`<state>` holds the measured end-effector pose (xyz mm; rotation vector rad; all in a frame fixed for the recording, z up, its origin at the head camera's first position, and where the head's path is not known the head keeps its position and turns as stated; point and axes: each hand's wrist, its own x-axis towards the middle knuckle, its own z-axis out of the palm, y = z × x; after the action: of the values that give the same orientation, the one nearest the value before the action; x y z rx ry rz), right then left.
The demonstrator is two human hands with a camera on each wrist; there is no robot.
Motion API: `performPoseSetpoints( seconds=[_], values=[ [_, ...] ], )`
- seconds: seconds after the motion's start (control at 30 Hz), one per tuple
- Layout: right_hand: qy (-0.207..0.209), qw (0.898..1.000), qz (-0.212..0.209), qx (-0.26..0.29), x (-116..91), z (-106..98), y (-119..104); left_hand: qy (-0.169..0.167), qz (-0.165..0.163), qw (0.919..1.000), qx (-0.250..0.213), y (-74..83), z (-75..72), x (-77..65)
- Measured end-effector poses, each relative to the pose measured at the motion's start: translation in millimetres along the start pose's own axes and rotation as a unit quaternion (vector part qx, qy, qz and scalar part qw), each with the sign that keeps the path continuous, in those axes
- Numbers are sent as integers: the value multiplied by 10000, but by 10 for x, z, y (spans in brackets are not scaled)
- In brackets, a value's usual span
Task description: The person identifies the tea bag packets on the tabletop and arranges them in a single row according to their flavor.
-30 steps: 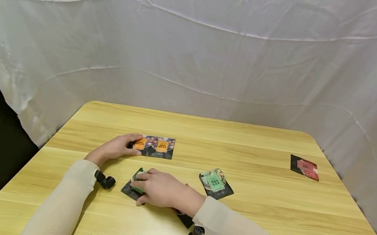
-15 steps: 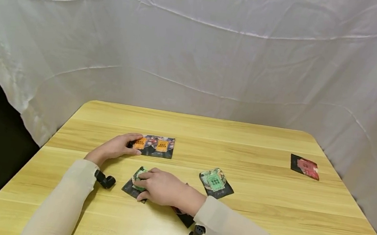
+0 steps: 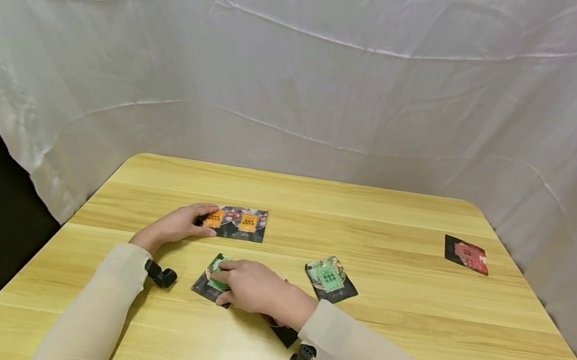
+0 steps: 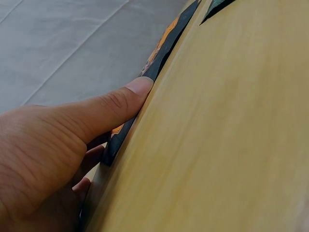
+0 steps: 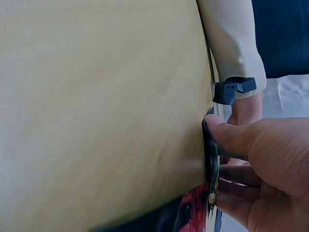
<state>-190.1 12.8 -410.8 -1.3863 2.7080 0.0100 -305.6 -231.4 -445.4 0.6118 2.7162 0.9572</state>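
Two dark packets with orange labels lie side by side at the table's left back. My left hand (image 3: 177, 226) holds the left orange-labelled packet (image 3: 213, 219), thumb along its near edge as the left wrist view shows, fingers at its far side. Lower down, my right hand (image 3: 254, 286) grips a green-labelled packet (image 3: 205, 288) between thumb and fingers; the hand covers its right part. Under my right forearm lies a red and black packet (image 5: 193, 208), mostly hidden in the head view (image 3: 284, 334).
A second green-labelled packet (image 3: 331, 279) lies right of my right hand. Far right is a red-labelled packet (image 3: 467, 255). The other orange-labelled packet (image 3: 249, 224) adjoins the held one. A pale curtain (image 3: 302, 83) hangs behind the wooden table (image 3: 380, 353).
My right hand has shifted the green-labelled packet slightly to the right and away from me, turning it a little. The left hand and the other packets have stayed in place.
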Motion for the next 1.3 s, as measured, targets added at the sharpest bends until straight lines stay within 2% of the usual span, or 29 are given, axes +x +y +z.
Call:
performPoseSetpoints(
  seconds=[0.6,1.1,1.3],
  values=[
    [-126,9975,664,228,-16,-23,81,4,-69,10000,17,14,2,-1],
    [-49,9948,981,256,-102,-26,198,52,52,9999,137,-19,10,12],
    [140,9944,1034,174,-149,-5,245,46,74,9999,120,-11,2,11]
  ],
)
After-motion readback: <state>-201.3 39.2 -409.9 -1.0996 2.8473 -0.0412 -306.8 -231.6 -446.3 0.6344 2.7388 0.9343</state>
